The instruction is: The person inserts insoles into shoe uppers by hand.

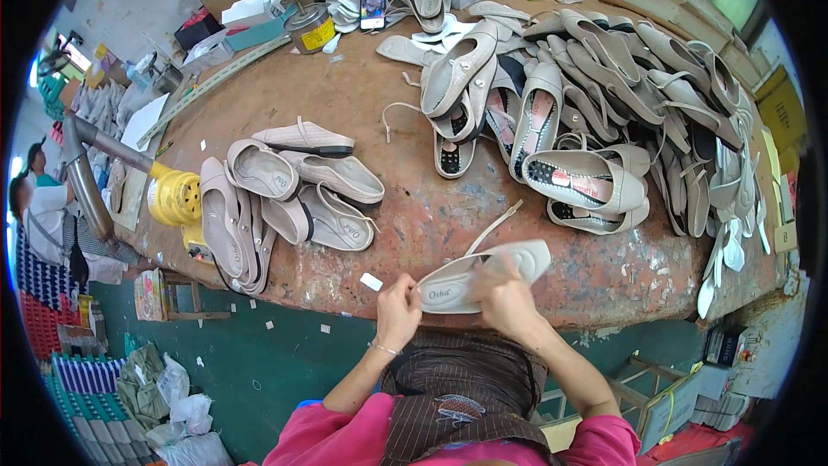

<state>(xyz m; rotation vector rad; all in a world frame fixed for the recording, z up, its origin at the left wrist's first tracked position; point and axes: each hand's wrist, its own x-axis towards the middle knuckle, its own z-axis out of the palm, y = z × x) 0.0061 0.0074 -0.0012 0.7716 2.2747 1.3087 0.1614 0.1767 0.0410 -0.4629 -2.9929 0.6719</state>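
A light beige flat shoe (450, 291) lies at the table's front edge, its toe to the right and its pale insole facing up. At the heel end, my left hand (398, 311) is closed on the shoe's rim. My right hand (509, 298) is over the shoe's opening near the toe; its fingers are smeared by motion, so I cannot make out their grip. A thin strap (496, 226) sticks up and away from the shoe's far side. Just left of the heel lies a small white label (371, 281).
Several finished-looking beige shoes (261, 171) are grouped at the left, beside a yellow tool (177, 196) with a grey pipe. A large heap of shoes (608, 60) covers the right. At the back stand a tin (309, 30) and a phone (373, 5).
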